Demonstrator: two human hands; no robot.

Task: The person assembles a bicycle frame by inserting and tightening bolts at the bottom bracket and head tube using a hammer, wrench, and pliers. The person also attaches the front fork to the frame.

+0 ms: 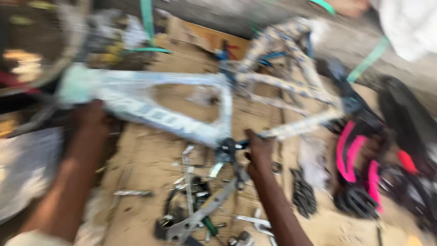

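Observation:
A pale blue and white bicycle frame (154,111) lies across brown cardboard, wrapped in clear film; the whole view is motion-blurred. My left hand (93,119) grips the frame's down tube near the head tube at the left. My right hand (258,152) is closed at the bottom bracket (226,146), where the rear stays (296,127) meet it. Whether the right hand also holds a tool is too blurred to tell.
Loose metal parts, a crank arm (205,212), wrenches (252,222) and a chain (302,193) lie on the cardboard (145,164) below the frame. A pink and black item (353,159) sits at the right. Another person in white (405,23) is at the top right, a wheel rim (59,50) at the top left.

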